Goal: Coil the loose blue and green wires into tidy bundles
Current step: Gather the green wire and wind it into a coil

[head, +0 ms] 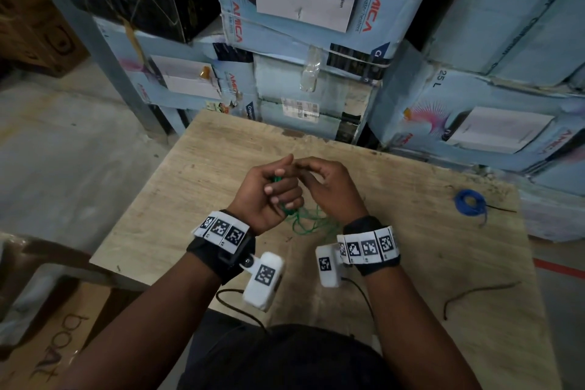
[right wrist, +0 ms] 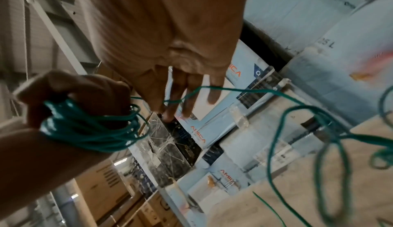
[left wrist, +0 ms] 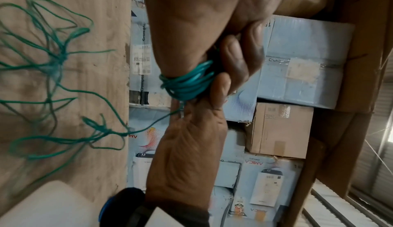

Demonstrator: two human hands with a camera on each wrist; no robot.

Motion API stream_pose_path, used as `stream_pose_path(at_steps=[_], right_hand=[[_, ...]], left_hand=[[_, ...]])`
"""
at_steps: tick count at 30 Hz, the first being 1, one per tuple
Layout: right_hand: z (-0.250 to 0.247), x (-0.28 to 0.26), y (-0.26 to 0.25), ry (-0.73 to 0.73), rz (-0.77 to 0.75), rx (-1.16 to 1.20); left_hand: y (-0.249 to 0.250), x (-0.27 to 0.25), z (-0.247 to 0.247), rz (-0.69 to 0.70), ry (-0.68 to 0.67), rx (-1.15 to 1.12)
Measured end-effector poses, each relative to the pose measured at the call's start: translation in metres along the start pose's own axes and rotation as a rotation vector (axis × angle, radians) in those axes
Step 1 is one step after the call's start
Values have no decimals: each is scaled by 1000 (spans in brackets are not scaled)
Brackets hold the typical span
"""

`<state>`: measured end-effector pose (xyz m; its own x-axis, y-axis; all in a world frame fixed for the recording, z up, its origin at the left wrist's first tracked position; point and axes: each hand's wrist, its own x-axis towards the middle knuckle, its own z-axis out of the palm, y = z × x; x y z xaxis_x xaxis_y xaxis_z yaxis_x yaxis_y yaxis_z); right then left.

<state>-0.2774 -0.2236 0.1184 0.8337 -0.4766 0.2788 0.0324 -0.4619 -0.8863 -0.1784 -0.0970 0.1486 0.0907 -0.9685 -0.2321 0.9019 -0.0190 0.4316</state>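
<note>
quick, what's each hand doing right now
Left hand: closed around a coil of green wire.
Right hand: fingers loosely extended, the loose green strand crossing them; a real grip cannot be told.

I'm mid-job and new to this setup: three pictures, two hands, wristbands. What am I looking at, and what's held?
No machine: a person's bare hands with cameras strapped to the wrists. The wide picture is from a head camera looking down; the other two look along each hand. The left hand grips a coil of green wire wound round its fingers. The right hand feeds a strand across its fingers. The loose green tangle lies on the wooden table. The blue wire sits there already coiled.
</note>
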Motion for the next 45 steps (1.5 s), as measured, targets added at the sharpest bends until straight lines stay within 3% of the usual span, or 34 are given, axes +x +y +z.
stream_pose_path(at_steps=[2,5,8,12,14,17,20,25,30,37,40,43,45], right_hand=[[-2,0,-1,3,46,169],[-5,-1,4,52,76,241],[1,-4,5,110,218,296],[17,-12,8,15,314,376],[17,-14,7,-74,290,259],[12,-14,-4,-197,284,25],[9,-14,-14,-243,246,-21],[-8,-14,-19,-208,255,-17],[-22,-15,-32,-137,218,-68],[-29,-16,-44,-170,138,-134],[-35,-14,-45,-157,122,-122],[-42,-12,-48,-165,82,-123],[-47,-10,-50,-186,78,-91]], left_hand=[[0,0,1,-4,5,-20],[-2,-3,1,-60,-31,-36],[-11,-1,5,-99,-87,-39],[-9,3,6,-78,-145,-166],[-4,4,6,-16,-146,-173],[1,9,9,146,-82,-191],[8,17,6,307,50,-193],[18,24,-1,471,291,121],[12,25,-5,386,294,459],[8,21,-3,244,267,395],[4,18,1,191,244,587],[1,20,-2,179,193,943],[0,19,1,134,184,998]])
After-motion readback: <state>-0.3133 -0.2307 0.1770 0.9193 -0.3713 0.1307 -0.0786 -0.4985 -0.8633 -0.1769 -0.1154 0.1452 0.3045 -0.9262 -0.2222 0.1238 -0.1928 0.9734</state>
